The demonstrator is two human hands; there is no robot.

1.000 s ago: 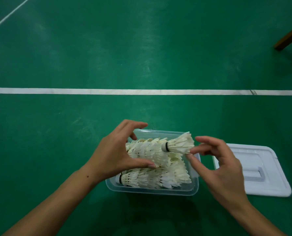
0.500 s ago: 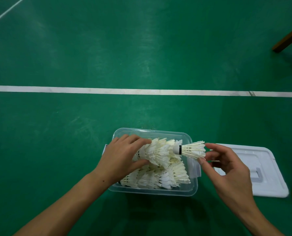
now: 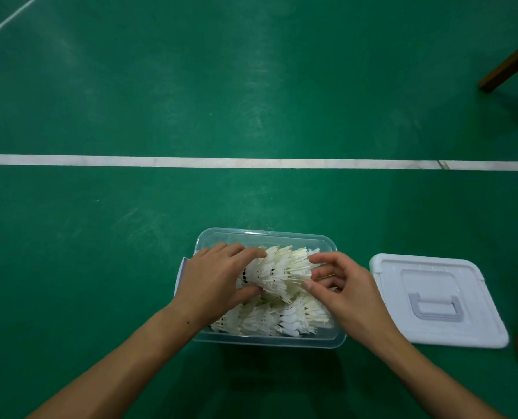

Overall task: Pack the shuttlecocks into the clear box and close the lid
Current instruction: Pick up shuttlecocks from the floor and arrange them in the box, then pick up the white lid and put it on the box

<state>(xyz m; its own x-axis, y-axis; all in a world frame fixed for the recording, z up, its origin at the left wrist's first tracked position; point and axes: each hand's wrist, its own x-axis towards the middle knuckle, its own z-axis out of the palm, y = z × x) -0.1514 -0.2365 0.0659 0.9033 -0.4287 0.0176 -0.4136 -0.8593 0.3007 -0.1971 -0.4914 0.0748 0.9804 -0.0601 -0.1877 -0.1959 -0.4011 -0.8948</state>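
The clear box [image 3: 268, 237] sits on the green court floor [image 3: 130, 267], just this side of a white line [image 3: 191, 161], and it is heaped with white shuttlecocks [image 3: 269, 322] lying on their sides. Both bare hands are over it. The left hand [image 3: 212, 282] curls round the cork end of a nested row of shuttlecocks [image 3: 277, 272] on top of the pile, thumb below and fingers above. The right hand [image 3: 342, 291] meets the feather end of that same row, its thumb and forefinger closed lightly on the feather tips. The white lid [image 3: 433, 297], with its grey handle [image 3: 436, 306] up, lies flat on the floor just beside the box on the right, off the box. A brown wooden leg [image 3: 508, 65] shows at the far right.
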